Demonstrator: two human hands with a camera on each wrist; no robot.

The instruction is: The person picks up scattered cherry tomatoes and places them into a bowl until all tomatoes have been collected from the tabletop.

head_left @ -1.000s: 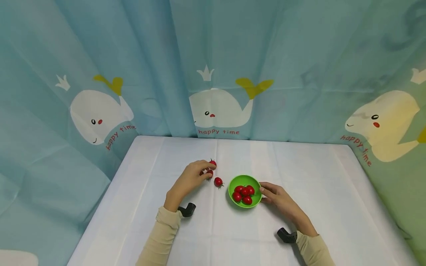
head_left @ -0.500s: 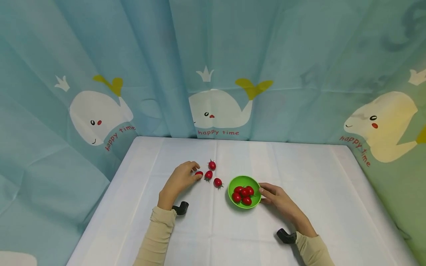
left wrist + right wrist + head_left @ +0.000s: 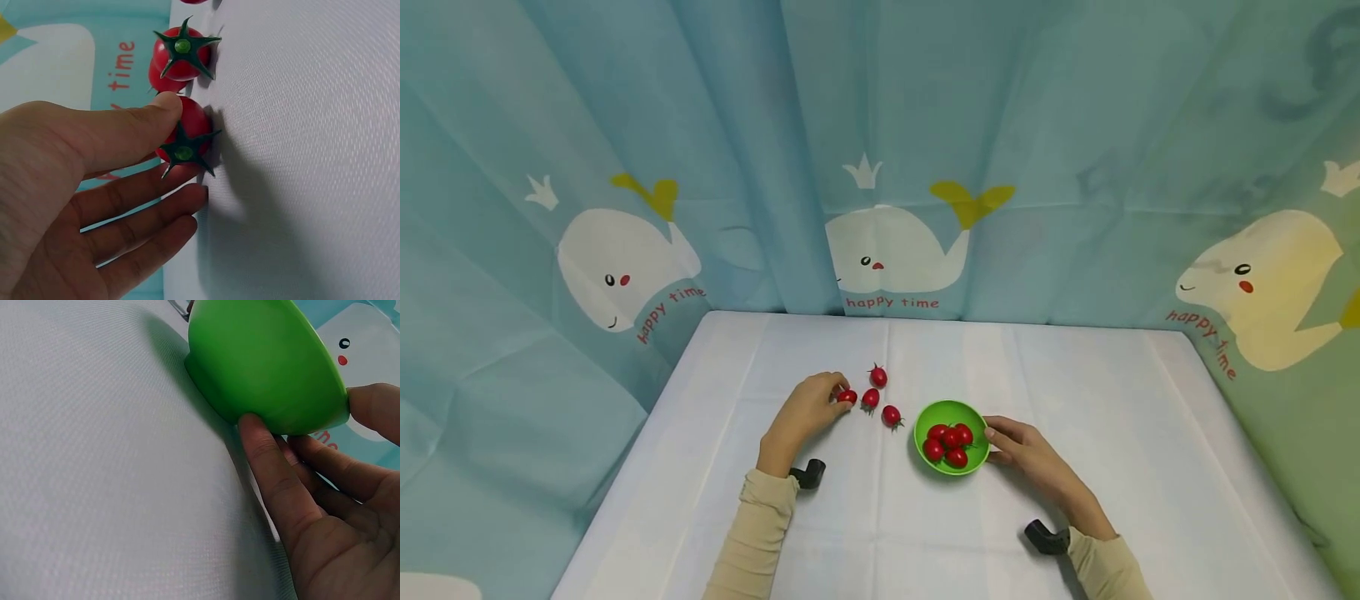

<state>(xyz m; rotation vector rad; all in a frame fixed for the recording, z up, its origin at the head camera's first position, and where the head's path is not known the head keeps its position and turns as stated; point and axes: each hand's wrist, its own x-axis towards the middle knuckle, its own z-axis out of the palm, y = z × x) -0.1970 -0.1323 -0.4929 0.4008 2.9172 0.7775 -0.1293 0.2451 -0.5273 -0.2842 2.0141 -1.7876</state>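
The left hand pinches a cherry tomato between the thumb and a finger, the thumb tip lying on the red skin; the remaining fingers extend apart beneath, and the star-shaped green calyx faces the wrist camera. Whether this fruit bears on the white cloth cannot be told. The right hand grips the side of a green bowl, its thumb at the rim and its fingers against the lower outer wall. The bowl is mouth upward and contains five tomatoes grouped together. Between the pinched fruit and the bowl lie three loose tomatoes: a middle one just beside the pinched fruit, a far one toward the back edge, and a near one closest to the bowl. Each forearm wears a beige sleeve, and a black device projects at each wrist. Behind the table hangs a blue-green curtain printed with white whales, yellow tails, pale crowns and the red lettering "happy time".
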